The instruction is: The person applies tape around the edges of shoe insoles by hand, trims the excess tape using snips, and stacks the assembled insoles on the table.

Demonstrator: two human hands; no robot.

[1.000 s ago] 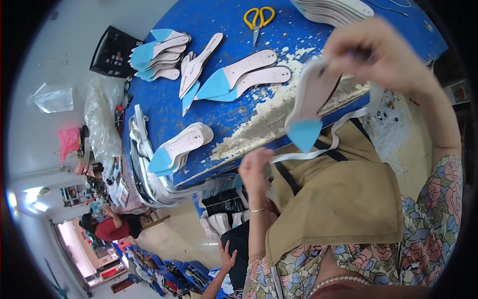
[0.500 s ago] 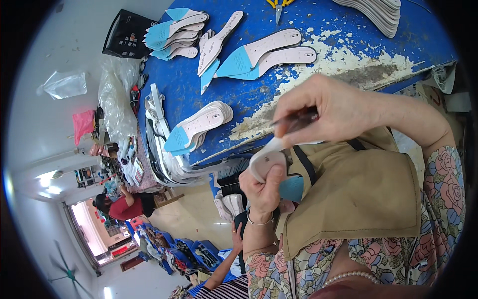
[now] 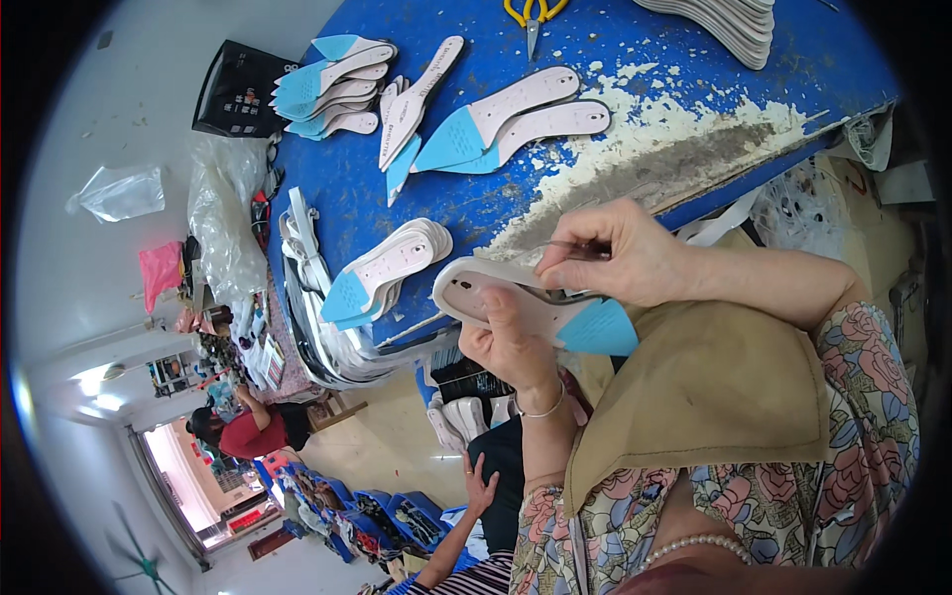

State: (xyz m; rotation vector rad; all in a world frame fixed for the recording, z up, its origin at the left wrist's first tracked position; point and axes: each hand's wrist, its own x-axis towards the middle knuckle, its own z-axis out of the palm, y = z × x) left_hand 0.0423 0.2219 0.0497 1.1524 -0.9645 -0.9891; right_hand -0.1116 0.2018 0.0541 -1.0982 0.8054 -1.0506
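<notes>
My left hand [image 3: 511,347] grips a shoe insole [image 3: 461,296] above my lap, thumb pressed on its pale pinkish face. The heel end, with a dark hole, points left; the blue pointed toe [image 3: 600,327] lies toward my apron. A white strip [image 3: 722,222] stretches away beyond my right hand; a pale band also follows the insole's far edge. At that edge my right hand [image 3: 620,253] is closed in a pinch. Between its fingers shows a thin dark tool [image 3: 585,247], mostly hidden, its kind unclear. Whether those fingers also pinch the strip cannot be seen.
On the worn blue table [image 3: 476,203] lie stacked insoles [image 3: 397,253], more insoles [image 3: 540,104] and yellow-handled scissors [image 3: 533,25]. White strips [image 3: 302,233] hang at the left edge. Beside me rests another person's hand [image 3: 481,486]; farther off stands someone in red [image 3: 253,431].
My left hand has turned and raised the insole, so its face and blue toe now show. The right hand has moved slightly down, to the insole's far edge. The view has shifted a little.
</notes>
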